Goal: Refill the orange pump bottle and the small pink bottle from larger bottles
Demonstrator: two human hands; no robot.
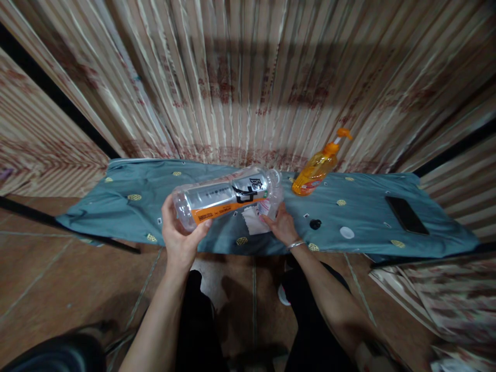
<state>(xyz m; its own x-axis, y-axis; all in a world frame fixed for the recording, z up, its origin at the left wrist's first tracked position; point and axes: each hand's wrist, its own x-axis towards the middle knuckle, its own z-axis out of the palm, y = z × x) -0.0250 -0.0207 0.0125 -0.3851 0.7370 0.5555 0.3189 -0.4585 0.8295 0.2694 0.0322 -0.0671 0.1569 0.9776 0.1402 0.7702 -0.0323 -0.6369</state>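
My left hand (180,232) is wrapped round the base of a large clear plastic bottle (222,196) with a silver and orange label. The bottle lies almost level in the air, its uncapped-looking mouth pointing right. Just below that mouth, my right hand (284,225) grips a small clear plastic container (275,197) with a pinkish label; its exact shape is hard to make out. A white cloth (256,221) with a jagged edge lies beside the right fingers. Whether the bottle mouth touches the container I cannot tell.
An orange pump bottle (314,170) stands right of the hands on the teal cloth-covered table (364,201). Nearby lie a small black cap (315,224), a white disc (347,232) and a dark phone (406,215). A pleated curtain (240,88) hangs behind; black poles flank the table.
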